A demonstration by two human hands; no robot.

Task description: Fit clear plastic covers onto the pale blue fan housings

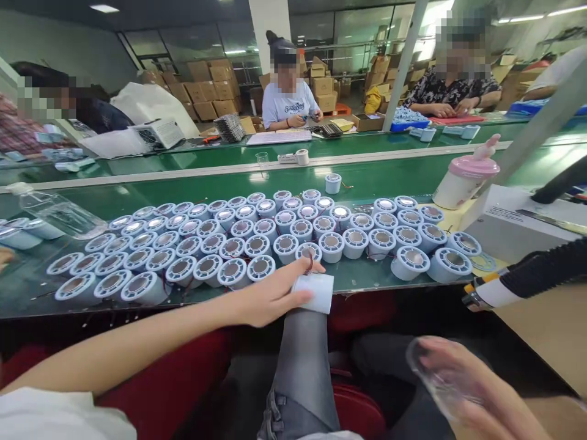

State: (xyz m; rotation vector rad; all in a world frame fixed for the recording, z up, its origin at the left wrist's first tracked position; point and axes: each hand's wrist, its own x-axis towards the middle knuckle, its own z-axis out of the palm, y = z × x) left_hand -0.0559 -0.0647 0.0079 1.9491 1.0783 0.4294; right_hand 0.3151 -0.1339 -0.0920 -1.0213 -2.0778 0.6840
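Nearest, the blurred right hand (479, 370) has a clear plastic piece (431, 380) in its grip; the left hand (270, 299) pinches a pale-blue cylinder (321, 294) at its fingertips, over the knee (306, 342). Just beyond, similar units (285, 245) crowd the bench (362, 280), flanked by bottle (64, 214) and pink-lidded cup (463, 183).

Factory, long green workbench (385, 177), stacked cartons (222, 82)

The cylinder (318, 294) in the left hand (275, 294) is pale blue, like the near rows of round units (257, 244) with silvery-grey centres (261, 267). The bench (387, 174) is deep green. On the right, the tumbler (452, 190) is whitish with a pink lid (474, 167). Far right, a co-worker's shirt (424, 91) is black with a pale print; far left, a sleeve (16, 131) is reddish check.
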